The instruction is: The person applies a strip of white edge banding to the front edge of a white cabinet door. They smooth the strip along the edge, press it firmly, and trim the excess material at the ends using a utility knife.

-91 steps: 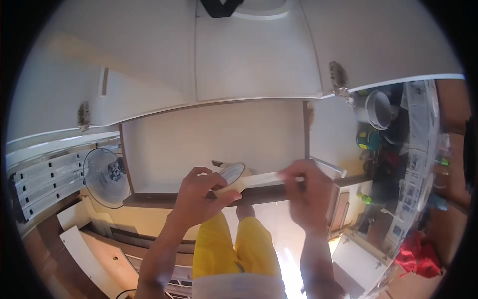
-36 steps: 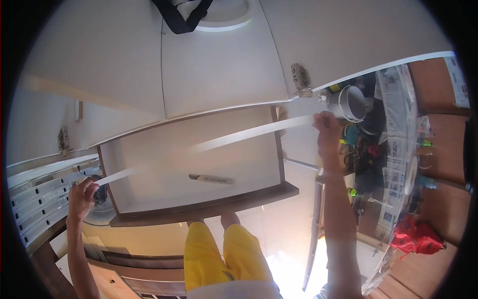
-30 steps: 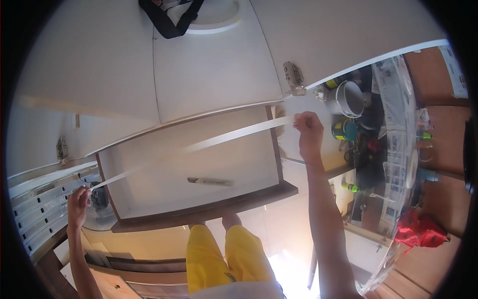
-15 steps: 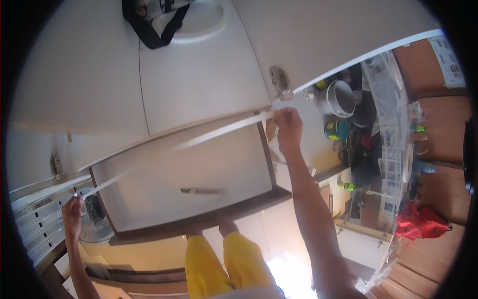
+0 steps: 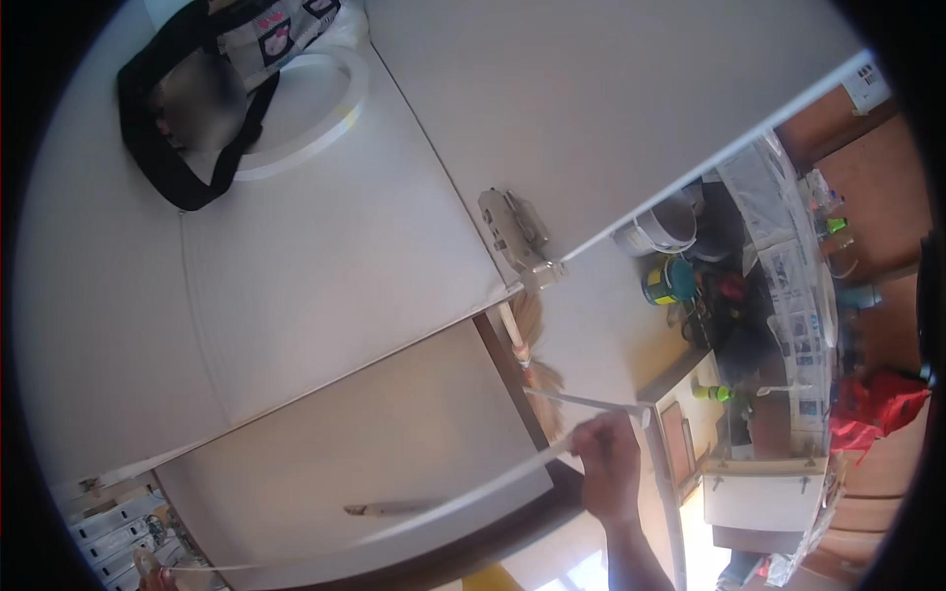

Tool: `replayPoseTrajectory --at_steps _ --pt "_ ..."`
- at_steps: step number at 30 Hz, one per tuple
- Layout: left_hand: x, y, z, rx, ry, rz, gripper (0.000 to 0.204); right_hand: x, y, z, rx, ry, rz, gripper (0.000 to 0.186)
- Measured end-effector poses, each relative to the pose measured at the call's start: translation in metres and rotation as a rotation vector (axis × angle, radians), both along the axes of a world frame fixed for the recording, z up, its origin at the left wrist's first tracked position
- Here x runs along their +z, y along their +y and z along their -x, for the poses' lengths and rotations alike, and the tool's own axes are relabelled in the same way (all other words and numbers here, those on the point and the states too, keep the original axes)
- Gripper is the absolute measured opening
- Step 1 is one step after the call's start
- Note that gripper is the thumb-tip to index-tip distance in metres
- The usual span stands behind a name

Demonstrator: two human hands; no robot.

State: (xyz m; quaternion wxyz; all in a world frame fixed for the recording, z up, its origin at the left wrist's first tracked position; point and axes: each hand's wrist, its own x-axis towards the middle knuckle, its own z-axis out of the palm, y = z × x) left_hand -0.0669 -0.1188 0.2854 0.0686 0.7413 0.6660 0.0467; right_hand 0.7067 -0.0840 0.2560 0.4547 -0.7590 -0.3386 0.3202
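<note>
A long, thin white strip runs slantwise between my two hands, bowing a little over a drawer-like board with a dark frame. My right hand pinches its right part, close to the frame's right corner. At the lower left, my left hand is closed on the other end, partly cut off by the picture's edge. A light-handled tool resembling a utility knife lies on the pale board behind the strip. Just beyond my right hand is another narrow pale piece; whether it belongs to the strip I cannot tell.
White cabinet panels spread across the far side, with a metal hinge at one edge. A black-strapped bag rests by a round white rim. To the right are a broom, a white bucket and a teal tub.
The view has shifted, and both hands now appear lower in it. The strip has come away from the cabinet panels' edge toward me, still held at both ends.
</note>
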Motion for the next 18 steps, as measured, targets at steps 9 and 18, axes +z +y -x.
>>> replayPoseTrajectory --at_steps 9,18 --pt "-0.035 0.001 0.002 0.223 -0.173 0.172 0.049 0.002 0.030 0.000 -0.130 0.169 -0.074 0.013" --pt "-0.010 0.041 -0.044 0.197 -0.162 0.083 0.038 -0.010 0.098 -0.025 -0.101 0.366 -0.200 0.024"
